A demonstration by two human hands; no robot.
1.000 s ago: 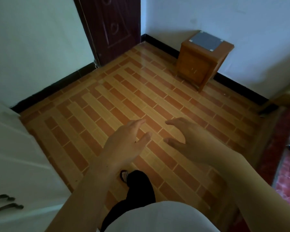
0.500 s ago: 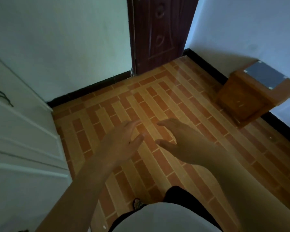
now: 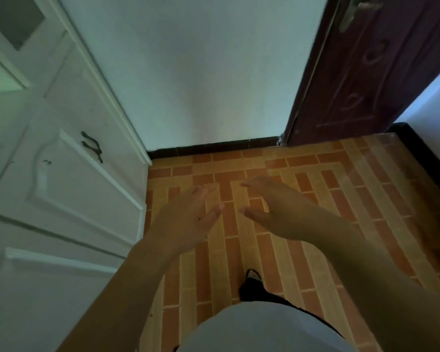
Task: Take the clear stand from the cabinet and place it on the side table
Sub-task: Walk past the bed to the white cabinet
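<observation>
A white cabinet [image 3: 61, 179] fills the left side, its panelled doors closed, with two dark curved handles [image 3: 92, 146] on one door and a glass pane at the top left. My left hand [image 3: 188, 214] and my right hand [image 3: 272, 207] hover side by side over the tiled floor, both holding nothing, fingers apart and pointing forward. They are to the right of the cabinet and not touching it. No clear stand is visible. The side table is out of view.
A pale wall [image 3: 201, 72] stands straight ahead with a black skirting board. A dark red-brown door [image 3: 366, 80] with a metal handle is at the upper right. Orange brick-pattern floor tiles [image 3: 315, 179] spread below. My foot in a dark shoe [image 3: 252, 283] shows below the hands.
The view has swung left: the wooden side table has left the frame on the right, and the white cabinet now fills the left side. Both hands stay empty and held in front.
</observation>
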